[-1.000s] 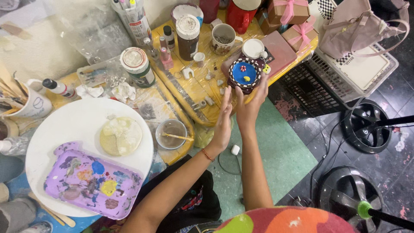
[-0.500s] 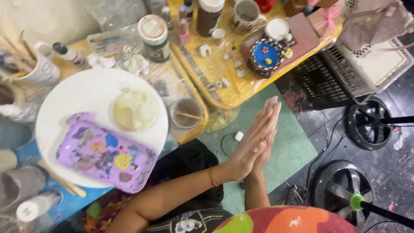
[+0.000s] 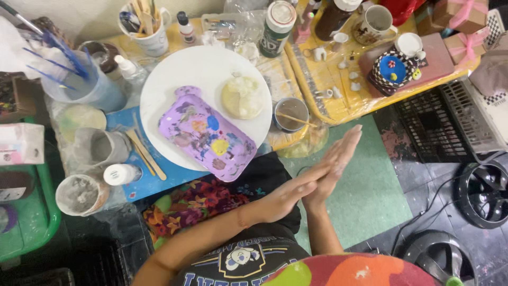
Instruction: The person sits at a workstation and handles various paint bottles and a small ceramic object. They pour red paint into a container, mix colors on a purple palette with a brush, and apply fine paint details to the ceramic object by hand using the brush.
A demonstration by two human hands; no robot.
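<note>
While both hands are pressed flat together, palm to palm, nothing's held rn. Left hand (image 3: 288, 197) and right hand (image 3: 334, 168) sit over the green floor mat (image 3: 365, 196), just off the front edge of the yellow table (image 3: 323, 103), fingers (image 3: 346, 145) straight, closed up and pointing up and right toward that table.

Nearest painted thing in line w/ those fingertips is the checkered piece w/ the blue top (image 3: 392, 71), sitting on a pink board (image 3: 439, 58) near the right end of the yellow table. So from the fingers it's farther along the same diagonal, up and to the right, clear of them w/ the table edge in between. Right hand is the closer one, left lies against it from the body side. Piece looks roundish from above, so no real long axis I can call; top face points straight up at the cam, and there's a white cup (image 3: 410, 43) touching or just behind it, can't tell which.

Other candidate is the purple paint tray (image 3: 207, 135), on the white round board (image 3: 174, 79), off to the left of the hands. Its long axis runs diagonal, from upper left down to lower right, and the lower-right corner hangs over the board's rim toward the left hand. Small pot w/ a stick (image 3: 290, 112) sits between tray and fingers.
</note>
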